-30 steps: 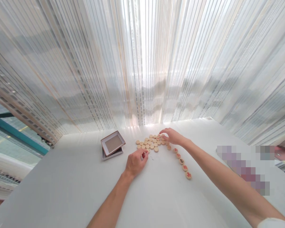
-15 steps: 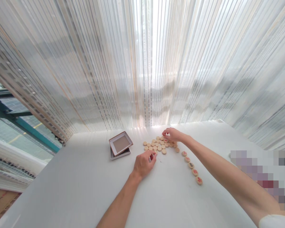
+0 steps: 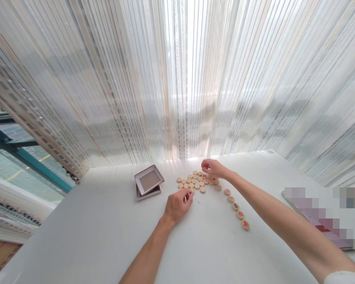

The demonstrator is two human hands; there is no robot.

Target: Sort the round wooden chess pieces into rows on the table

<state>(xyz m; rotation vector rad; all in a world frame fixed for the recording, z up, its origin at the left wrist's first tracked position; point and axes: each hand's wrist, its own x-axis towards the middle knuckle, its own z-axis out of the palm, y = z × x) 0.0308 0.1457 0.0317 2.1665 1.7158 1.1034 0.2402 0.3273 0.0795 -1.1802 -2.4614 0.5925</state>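
A cluster of round wooden game discs (image 3: 195,181) lies on the white table (image 3: 106,236), most with blank sides up. A curved row of several discs (image 3: 236,209) with red and black characters runs to the right of it. My left hand (image 3: 177,205) rests at the cluster's near edge, fingers pinched on a disc with red marking. Fingers pinched, my right hand (image 3: 214,169) hovers over the cluster's far right side and grips a disc with red showing.
A small open box with its lid stacked (image 3: 148,182) sits left of the discs. Striped sheer curtains (image 3: 177,79) hang behind the table. A flat item (image 3: 319,225) lies at the right edge, partly blurred out.
My right hand has lifted slightly off the cluster with a disc pinched. The left hand stays at the near edge. The camera view shifted a little.
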